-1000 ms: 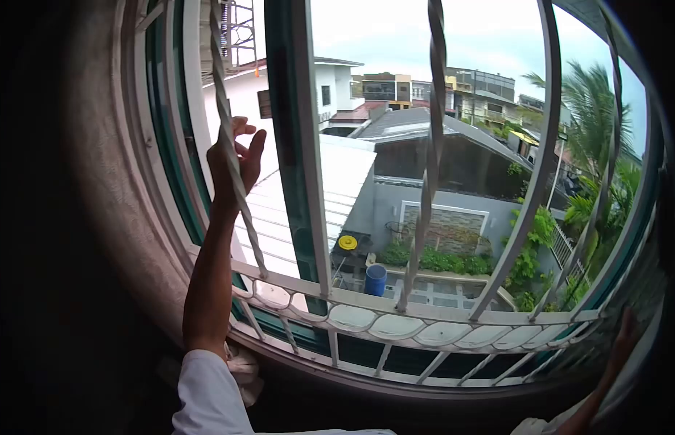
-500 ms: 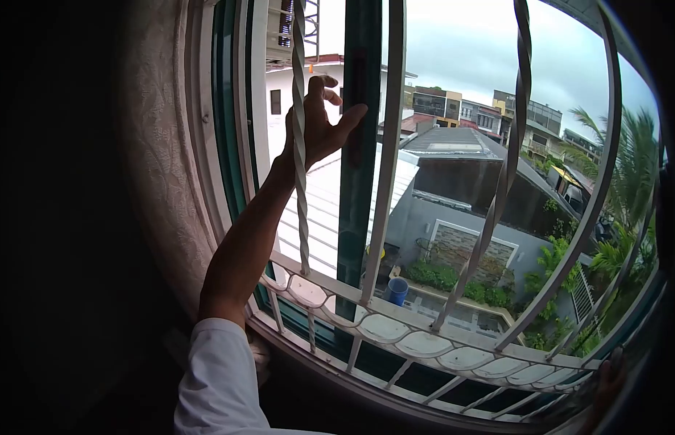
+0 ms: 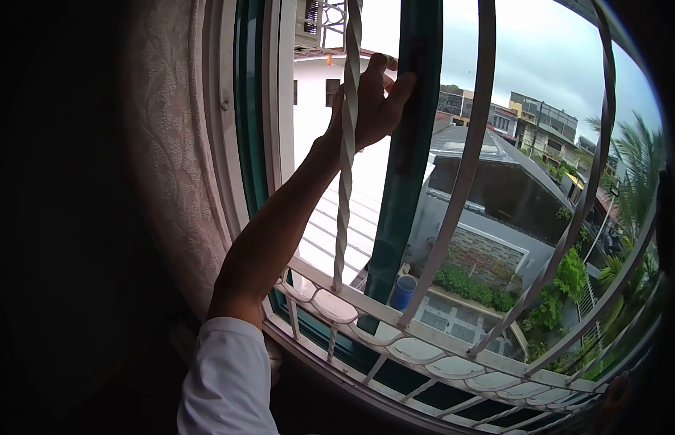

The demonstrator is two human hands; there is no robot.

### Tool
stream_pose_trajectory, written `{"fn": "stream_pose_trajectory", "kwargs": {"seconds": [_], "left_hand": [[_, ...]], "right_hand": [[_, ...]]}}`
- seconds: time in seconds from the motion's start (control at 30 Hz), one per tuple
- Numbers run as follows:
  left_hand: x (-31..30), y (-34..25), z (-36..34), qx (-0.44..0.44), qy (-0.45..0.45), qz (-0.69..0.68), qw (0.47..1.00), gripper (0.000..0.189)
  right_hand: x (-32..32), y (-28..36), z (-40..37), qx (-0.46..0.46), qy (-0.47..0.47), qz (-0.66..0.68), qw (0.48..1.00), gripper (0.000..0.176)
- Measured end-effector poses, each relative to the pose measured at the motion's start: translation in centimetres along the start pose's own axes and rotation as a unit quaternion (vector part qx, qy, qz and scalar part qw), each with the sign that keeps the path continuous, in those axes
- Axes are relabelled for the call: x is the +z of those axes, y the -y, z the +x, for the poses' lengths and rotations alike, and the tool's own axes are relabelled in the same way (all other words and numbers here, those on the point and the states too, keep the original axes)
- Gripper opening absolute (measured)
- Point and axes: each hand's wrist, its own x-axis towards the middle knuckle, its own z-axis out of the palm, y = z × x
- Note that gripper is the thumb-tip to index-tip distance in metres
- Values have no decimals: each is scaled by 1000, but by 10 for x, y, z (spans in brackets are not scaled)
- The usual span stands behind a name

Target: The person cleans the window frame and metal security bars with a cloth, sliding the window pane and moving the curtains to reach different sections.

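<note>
My left hand (image 3: 377, 101) reaches past a twisted white grille bar (image 3: 347, 145) to the left edge of a green sliding window frame (image 3: 406, 174). Its fingers are loosely curled and stand apart, and the thumb lies over the frame's edge. Fingertips appear to touch the frame, though the contact is hard to make out. Nothing loose is in this hand. At the dark lower right edge, my right hand (image 3: 616, 395) shows only dimly near the end of the grille; its fingers cannot be made out.
White grille bars (image 3: 468, 152) and a scalloped lower rail (image 3: 431, 348) cross the window. A patterned curtain (image 3: 167, 123) hangs at left. Outside are a grey-roofed house (image 3: 497, 174), a blue barrel (image 3: 403, 291), plants (image 3: 461, 283) and an air-conditioner unit (image 3: 307, 25).
The view has shifted, so the window, grille and left arm appear farther right. My left hand overlaps the green frame's edge more. The right hand has grown harder to see.
</note>
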Motion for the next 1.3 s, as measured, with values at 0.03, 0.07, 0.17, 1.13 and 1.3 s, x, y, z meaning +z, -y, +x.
{"fn": "stream_pose_trajectory", "kwargs": {"seconds": [0.03, 0.07, 0.17, 1.13, 1.3], "left_hand": [[1, 3, 0, 1, 5, -2, 1000, 51], [4, 2, -1, 48, -24, 6, 999, 47], [0, -8, 2, 116, -74, 127, 982, 53], [-147, 7, -66, 105, -162, 350, 917, 22], [-179, 52, -34, -12, 172, 411, 895, 25]], "right_hand": [[-9, 33, -2, 11, -6, 21, 1000, 33], [-9, 34, -2, -40, -45, -10, 998, 40], [-12, 58, -5, 69, -20, 98, 993, 43], [-63, 115, -51, -65, 13, 128, 990, 50], [-58, 187, -68, -69, 104, 229, 966, 63]]}}
